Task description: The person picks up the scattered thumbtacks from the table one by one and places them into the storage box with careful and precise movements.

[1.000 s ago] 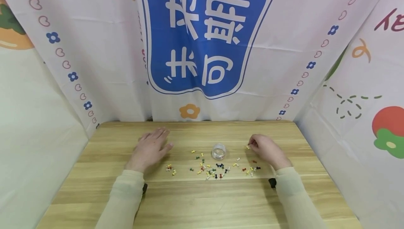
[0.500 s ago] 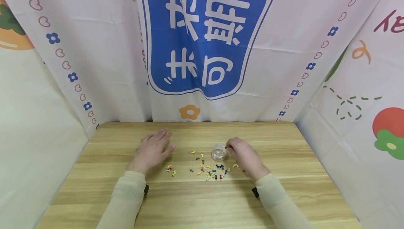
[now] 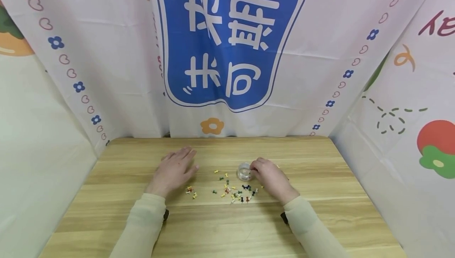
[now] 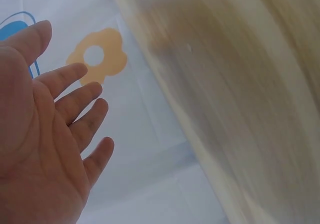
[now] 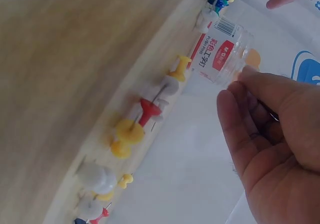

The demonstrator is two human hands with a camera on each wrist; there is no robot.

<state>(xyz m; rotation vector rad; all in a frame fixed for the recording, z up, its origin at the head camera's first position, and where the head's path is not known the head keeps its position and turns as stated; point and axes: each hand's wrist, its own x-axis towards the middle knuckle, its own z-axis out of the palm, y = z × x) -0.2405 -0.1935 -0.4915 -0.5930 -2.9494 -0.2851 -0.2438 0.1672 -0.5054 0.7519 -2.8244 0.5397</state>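
Observation:
My right hand is at the rim of a small clear plastic jar, its thumb and fingertips pinched together. A thin shiny bit shows between the curled fingers in the right wrist view, while most of the push pin they hold is hidden. That view also shows the jar's red and white label. To the left, my left hand rests on the table with fingers extended, holding nothing; its palm shows in the left wrist view. Loose push pins in several colours lie in front of the jar.
A smaller group of push pins lies beside the left hand. More pins, among them a red one, are scattered near the right hand. The wooden table ends at a printed curtain behind.
My right hand has moved left from the table's right side to the jar, its fingertips now over the rim. The left hand has barely shifted.

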